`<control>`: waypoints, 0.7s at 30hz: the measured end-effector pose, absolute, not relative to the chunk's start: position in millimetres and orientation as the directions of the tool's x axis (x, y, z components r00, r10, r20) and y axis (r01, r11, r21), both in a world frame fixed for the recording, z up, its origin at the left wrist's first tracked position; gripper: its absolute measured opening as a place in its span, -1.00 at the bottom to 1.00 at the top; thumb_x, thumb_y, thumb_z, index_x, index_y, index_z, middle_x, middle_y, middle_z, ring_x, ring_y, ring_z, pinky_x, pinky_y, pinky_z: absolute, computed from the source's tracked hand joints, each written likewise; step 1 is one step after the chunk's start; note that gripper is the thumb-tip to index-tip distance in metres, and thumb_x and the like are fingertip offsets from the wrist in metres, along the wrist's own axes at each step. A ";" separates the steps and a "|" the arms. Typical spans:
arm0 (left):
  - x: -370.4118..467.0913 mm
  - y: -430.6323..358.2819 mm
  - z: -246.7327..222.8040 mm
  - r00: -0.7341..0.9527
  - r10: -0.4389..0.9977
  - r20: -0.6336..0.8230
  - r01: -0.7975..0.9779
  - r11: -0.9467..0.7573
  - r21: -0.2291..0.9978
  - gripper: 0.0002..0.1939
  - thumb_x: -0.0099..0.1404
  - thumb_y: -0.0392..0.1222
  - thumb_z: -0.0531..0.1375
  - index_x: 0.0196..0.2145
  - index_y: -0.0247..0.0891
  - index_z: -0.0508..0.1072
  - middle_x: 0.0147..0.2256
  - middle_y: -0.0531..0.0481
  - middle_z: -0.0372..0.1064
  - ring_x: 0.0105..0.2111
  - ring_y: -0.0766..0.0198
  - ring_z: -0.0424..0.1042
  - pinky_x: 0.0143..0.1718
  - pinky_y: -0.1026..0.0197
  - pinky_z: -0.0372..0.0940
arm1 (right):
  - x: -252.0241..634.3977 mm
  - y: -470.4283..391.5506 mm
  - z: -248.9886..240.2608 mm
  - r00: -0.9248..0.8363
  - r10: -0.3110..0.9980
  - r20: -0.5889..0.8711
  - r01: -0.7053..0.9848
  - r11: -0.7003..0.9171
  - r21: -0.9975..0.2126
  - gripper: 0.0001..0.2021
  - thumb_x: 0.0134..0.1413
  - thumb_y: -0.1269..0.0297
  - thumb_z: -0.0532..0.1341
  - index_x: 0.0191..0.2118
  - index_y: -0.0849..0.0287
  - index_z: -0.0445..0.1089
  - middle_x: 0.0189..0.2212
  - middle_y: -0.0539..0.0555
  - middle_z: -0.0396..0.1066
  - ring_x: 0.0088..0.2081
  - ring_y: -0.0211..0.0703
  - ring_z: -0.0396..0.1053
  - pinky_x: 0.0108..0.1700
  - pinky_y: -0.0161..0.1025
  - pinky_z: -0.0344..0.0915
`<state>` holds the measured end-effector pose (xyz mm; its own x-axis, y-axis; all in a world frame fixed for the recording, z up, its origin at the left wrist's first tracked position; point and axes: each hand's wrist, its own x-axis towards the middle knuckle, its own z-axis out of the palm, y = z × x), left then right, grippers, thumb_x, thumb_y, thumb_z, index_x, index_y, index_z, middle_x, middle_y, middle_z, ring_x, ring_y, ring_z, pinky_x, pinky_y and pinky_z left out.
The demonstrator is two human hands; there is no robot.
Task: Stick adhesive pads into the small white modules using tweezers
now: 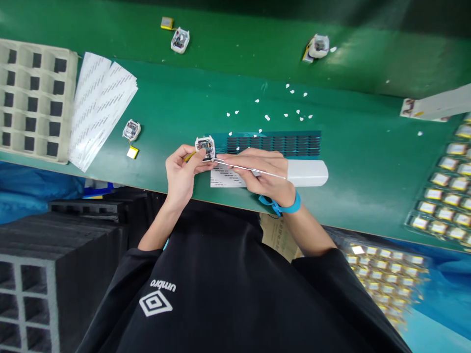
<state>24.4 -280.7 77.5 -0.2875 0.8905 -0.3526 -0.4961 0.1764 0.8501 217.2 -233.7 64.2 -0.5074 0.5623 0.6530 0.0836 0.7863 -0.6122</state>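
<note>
My left hand (180, 169) grips a small white-cased device (205, 147) with an exposed circuit board, held just above the near edge of the green table (368, 162). My right hand (263, 172), with a blue strap at the wrist, holds thin metal tweezers (250, 169) whose tip touches the device's right side. Under my hands lies a white printed label (224, 177). A dark sheet of small black pads (283, 143) sits just behind my right hand.
A white plastic bar (308, 173) lies right of my hand. Another device with a yellow battery (131, 132) lies to the left, beside white paper strips (99, 105) and a beige cell tray (33, 98). Two more devices sit far back. Battery trays (447, 191) fill the right.
</note>
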 end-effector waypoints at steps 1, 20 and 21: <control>24.1 -280.6 77.2 -0.278 0.893 -0.354 -0.497 0.181 0.849 -0.60 -0.01 -0.07 0.61 -0.48 -0.23 0.47 -0.49 0.15 0.57 -0.53 0.29 0.65 -0.46 0.38 0.59 | 217.1 -233.7 63.9 -0.496 0.564 0.660 0.079 0.786 -0.613 -0.67 0.39 0.48 0.28 0.18 0.08 0.54 -0.04 0.09 0.69 -0.20 -0.15 0.65 -0.18 -0.18 0.61; 21.3 -284.2 71.1 -0.246 0.925 -0.289 -0.430 0.163 0.888 -0.52 0.02 0.08 0.63 -0.36 -0.22 0.50 -0.48 0.12 0.56 -0.51 0.34 0.64 -0.45 0.43 0.53 | 222.8 -228.5 61.7 -0.382 0.616 0.689 0.201 0.783 -0.589 -0.57 0.41 0.44 0.27 0.29 -0.09 0.49 0.08 0.00 0.65 -0.22 -0.15 0.66 -0.21 -0.16 0.61; 21.2 -284.0 71.1 -0.248 0.923 -0.293 -0.424 0.168 0.890 -0.52 0.02 0.08 0.62 -0.37 -0.21 0.49 -0.49 0.12 0.56 -0.51 0.34 0.63 -0.46 0.42 0.52 | 223.0 -228.4 61.6 -0.384 0.614 0.689 0.210 0.785 -0.583 -0.56 0.41 0.44 0.26 0.29 -0.09 0.49 0.07 0.00 0.65 -0.24 -0.15 0.66 -0.23 -0.17 0.61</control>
<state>21.2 -284.0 71.1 -0.2478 0.9235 -0.2928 -0.4244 0.1682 0.8897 223.0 -228.4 61.6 -0.3844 0.6141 0.6893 0.2095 0.7852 -0.5827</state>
